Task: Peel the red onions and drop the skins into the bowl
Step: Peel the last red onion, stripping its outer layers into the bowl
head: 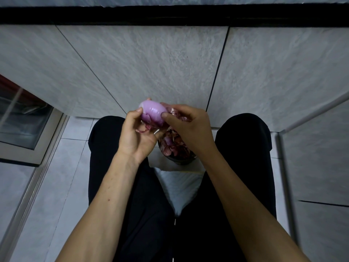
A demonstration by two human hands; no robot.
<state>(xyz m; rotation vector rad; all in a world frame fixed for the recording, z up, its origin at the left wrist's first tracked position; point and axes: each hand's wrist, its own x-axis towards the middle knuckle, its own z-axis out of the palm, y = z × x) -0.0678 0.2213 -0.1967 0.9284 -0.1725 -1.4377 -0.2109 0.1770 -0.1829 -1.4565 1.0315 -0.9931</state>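
A pale purple, mostly peeled red onion (pixel 152 114) is held in the air above my knees. My left hand (pixel 136 134) grips it from below and the left, thumb on top. My right hand (pixel 186 124) presses its thumb on the onion's right end and holds dry reddish skin (pixel 174 112) in its curled fingers. A loose flake of skin (pixel 145 129) hangs under the onion by my left palm. Below the hands, a dark bowl (pixel 180 161) full of reddish onion skins (pixel 174 144) stands on the floor between my legs, partly hidden by my right wrist.
I sit facing a grey tiled wall (pixel 151 63), both legs in black trousers (pixel 105 148). A white surface (pixel 179 182) lies under the bowl between my thighs. A glass-fronted frame (pixel 24 120) stands at the left and a metal-edged panel (pixel 311 148) at the right.
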